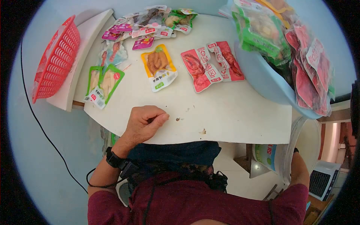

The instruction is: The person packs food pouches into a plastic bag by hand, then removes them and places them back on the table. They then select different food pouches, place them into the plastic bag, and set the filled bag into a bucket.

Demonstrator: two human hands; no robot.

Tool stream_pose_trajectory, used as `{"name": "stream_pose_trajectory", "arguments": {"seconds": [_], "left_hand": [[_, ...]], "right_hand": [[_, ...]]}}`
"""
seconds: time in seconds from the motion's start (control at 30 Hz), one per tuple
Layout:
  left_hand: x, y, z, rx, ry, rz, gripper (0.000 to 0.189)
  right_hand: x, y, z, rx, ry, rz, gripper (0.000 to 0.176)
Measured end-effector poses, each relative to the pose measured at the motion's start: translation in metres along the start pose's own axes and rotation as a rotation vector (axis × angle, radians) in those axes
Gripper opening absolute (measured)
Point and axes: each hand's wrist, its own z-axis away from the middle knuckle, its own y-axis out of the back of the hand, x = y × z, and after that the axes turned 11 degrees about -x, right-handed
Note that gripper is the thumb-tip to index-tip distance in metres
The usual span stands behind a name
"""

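My left hand rests on the near edge of the white table, its fingers curled into a loose fist with nothing seen in it. Beyond it lies a yellow-edged food packet. Two red packets overlap to the right of that one. Toward the left is a green-edged packet with pale pieces inside, and a clear packet sits just behind it. My right arm hangs down at the lower right beside a white bucket; its hand is hidden.
A blue basin heaped with green and red packets stands at the table's right edge. Several purple and white packets are piled at the back. A red plastic basket leans at the left, near a black cable.
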Motion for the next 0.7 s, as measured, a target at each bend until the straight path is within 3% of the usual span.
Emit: {"name": "stream_pose_trajectory", "arguments": {"seconds": [0.7], "left_hand": [[0.001,0.000,0.001,-0.011,0.031,0.041,0.012]], "right_hand": [[-0.026,0.003,-0.003,-0.004,0.027,0.022,0.033]]}}
